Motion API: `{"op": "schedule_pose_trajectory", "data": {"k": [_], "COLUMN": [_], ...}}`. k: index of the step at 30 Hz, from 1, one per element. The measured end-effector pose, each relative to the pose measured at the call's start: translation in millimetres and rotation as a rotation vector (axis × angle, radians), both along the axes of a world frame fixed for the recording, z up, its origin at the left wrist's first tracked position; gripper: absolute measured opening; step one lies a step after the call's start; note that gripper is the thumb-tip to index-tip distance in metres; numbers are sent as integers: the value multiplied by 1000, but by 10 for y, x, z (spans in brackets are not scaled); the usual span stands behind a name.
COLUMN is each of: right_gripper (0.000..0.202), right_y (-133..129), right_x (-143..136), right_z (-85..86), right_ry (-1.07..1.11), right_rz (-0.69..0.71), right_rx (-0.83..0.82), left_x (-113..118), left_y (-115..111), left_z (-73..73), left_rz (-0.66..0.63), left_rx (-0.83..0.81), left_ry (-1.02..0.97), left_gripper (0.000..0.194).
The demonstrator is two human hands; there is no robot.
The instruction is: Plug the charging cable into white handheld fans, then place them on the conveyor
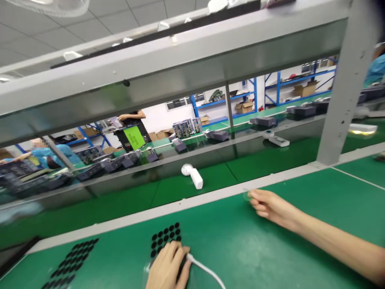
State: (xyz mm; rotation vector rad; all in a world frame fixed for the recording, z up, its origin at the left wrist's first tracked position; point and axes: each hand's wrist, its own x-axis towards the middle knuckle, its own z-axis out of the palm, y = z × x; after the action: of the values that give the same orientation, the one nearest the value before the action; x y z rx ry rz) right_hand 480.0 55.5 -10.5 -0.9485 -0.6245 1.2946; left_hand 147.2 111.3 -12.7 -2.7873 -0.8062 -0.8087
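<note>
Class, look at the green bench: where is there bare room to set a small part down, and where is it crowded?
Bare mat lies between the left hand and right hand, and beyond the right forearm toward the grey post. It is crowded at the lower left: black dot sheets, white cable.

The left hand (168, 267) is cut off at the bottom edge and covers a dark object; its form cannot be told. A white cable (207, 272) emerges from under that hand and leaves the picture at the bottom edge. The right hand (269, 206) pinches something small and clear (247, 195), too faint to identify. The sheet of black dots (70, 261) runs off the near left edge. The far left of the counter (240, 241) is blurred.
</note>
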Motion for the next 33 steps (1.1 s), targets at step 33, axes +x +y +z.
{"op": "schedule_pose_trajectory", "data": {"k": [33], "right_gripper": [44], "right_y": [320], "right_x": [-1694], "right_z": [38], "right_ry": [136], "right_rz": [404], "right_rx": [-67], "left_x": [167], "left_y": [-110], "left_z": [132], "left_rz": [168], "left_rx": [-1082], "left_ry": [-882], "left_gripper": [12]}}
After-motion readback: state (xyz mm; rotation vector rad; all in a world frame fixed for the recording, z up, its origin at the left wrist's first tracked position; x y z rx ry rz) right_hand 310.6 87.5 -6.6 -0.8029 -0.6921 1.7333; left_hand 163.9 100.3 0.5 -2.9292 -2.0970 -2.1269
